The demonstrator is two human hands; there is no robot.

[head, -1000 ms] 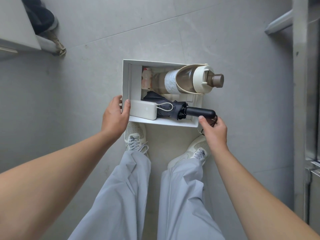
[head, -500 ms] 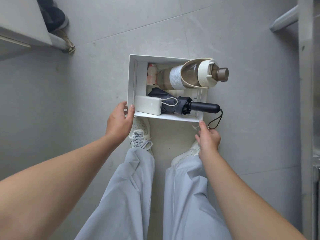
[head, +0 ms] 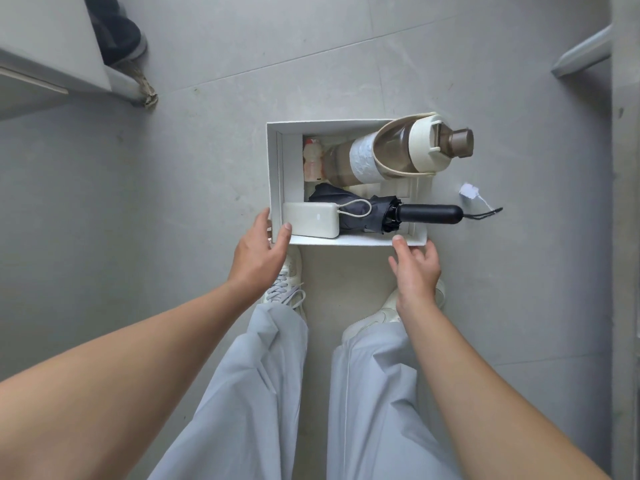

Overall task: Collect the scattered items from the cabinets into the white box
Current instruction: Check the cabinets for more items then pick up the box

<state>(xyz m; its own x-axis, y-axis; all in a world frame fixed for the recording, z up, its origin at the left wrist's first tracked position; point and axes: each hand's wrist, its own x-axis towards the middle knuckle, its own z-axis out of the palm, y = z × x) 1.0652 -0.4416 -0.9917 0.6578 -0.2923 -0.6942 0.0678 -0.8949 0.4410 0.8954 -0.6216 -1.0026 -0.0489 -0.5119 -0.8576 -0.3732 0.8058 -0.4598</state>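
White box on floor just beyond shoes, holding bottle, umbrella, power bank. Left hand grip apart at near-left corner; right hand grip apart at near-right corner.

white box: matt card | umbrella: dark cloth, matt handle | floor: smooth tile
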